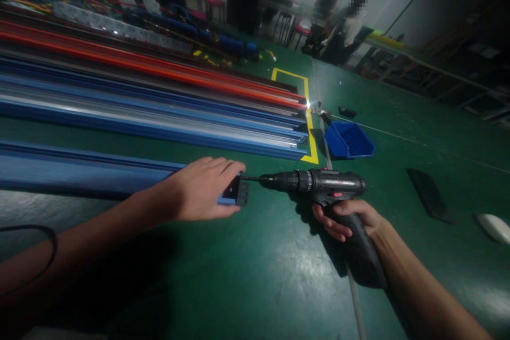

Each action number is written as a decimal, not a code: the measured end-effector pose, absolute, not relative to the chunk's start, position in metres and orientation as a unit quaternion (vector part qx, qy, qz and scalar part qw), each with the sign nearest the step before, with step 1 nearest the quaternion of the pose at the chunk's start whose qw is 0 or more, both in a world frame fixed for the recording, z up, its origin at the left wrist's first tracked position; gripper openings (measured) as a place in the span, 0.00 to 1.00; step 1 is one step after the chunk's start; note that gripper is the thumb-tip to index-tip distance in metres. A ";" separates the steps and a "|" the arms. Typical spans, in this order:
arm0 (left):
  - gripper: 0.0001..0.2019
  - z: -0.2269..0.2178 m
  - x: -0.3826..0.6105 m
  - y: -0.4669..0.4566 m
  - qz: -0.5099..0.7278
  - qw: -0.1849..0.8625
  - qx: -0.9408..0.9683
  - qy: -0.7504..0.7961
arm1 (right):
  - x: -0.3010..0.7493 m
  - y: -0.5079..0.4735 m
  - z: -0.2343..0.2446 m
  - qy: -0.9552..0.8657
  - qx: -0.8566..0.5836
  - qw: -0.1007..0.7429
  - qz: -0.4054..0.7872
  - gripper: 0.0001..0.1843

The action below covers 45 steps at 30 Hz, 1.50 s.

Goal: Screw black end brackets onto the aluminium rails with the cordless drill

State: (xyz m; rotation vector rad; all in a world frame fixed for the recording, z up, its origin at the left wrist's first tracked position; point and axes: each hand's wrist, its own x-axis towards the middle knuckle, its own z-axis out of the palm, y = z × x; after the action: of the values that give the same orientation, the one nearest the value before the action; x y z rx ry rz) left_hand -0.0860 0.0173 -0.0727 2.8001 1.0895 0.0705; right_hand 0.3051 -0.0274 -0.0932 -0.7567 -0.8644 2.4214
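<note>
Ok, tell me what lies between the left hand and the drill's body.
In the head view: the black end plate on the blue rail, and the bit meeting it. The left hand rests on the rail; the right hand holds the drill.

The drill (326,186) has a black plastic body, matt, with a dull sheen on top. Its bit (251,178) is bare metal. The rail (79,172) is smooth with a blue semi-gloss coating, metal by its look. The end plate (243,194) is dark and matt, material not discernible. The stacked rails (159,117) are blue and red coated, with bright silver faces. The bin (350,141) is smooth blue plastic. The floor (279,276) has a glossy green coating, scuffed and reflective.
</note>
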 end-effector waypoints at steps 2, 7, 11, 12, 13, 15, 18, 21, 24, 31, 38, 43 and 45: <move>0.32 -0.073 -0.086 0.017 0.024 0.069 0.928 0.365 | 0.304 -0.027 -0.093 -0.316 -0.274 0.231 0.878 0.16; 0.32 -0.072 -0.087 0.015 0.030 0.067 0.928 0.365 | 0.303 -0.027 -0.092 -0.318 -0.271 0.232 0.879 0.16; 0.32 -0.072 -0.086 0.015 0.033 0.068 0.930 0.360 | 0.303 -0.028 -0.093 -0.324 -0.267 0.236 0.876 0.16; 0.32 -0.071 -0.086 0.016 0.033 0.070 0.930 0.360 | 0.303 -0.028 -0.093 -0.326 -0.266 0.238 0.875 0.16; 0.32 -0.071 -0.086 0.016 0.032 0.072 0.930 0.360 | 0.303 -0.029 -0.093 -0.328 -0.267 0.239 0.874 0.16; 0.31 -0.071 -0.086 0.017 0.031 0.079 0.929 0.361 | 0.303 -0.029 -0.093 -0.331 -0.268 0.241 0.872 0.15; 0.30 -0.073 -0.087 0.017 0.032 0.082 0.929 0.359 | 0.303 -0.029 -0.094 -0.331 -0.269 0.240 0.872 0.15; 0.31 -0.075 -0.089 0.017 0.041 0.081 0.931 0.354 | 0.302 -0.029 -0.093 -0.326 -0.270 0.240 0.874 0.15; 0.30 -0.077 -0.091 0.016 0.059 0.077 0.931 0.351 | 0.302 -0.030 -0.092 -0.320 -0.270 0.242 0.875 0.16; 0.27 -0.076 -0.094 0.012 0.094 0.061 0.937 0.330 | 0.301 -0.036 -0.092 -0.323 -0.278 0.259 0.867 0.16; 0.26 -0.069 -0.091 0.011 0.103 0.060 0.941 0.317 | 0.298 -0.042 -0.091 -0.314 -0.286 0.269 0.864 0.12; 0.26 -0.069 -0.090 0.013 0.114 0.059 0.941 0.314 | 0.297 -0.042 -0.091 -0.292 -0.246 0.268 0.884 0.19; 0.26 -0.069 -0.091 0.013 0.112 0.062 0.939 0.318 | 0.297 -0.042 -0.093 -0.294 -0.238 0.271 0.885 0.17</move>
State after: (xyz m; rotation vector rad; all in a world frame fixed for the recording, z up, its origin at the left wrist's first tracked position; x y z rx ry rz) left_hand -0.0906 0.0131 -0.0694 2.8393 0.9621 0.3386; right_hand 0.2969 -0.0423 -0.0929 -0.6400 -0.7910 2.3850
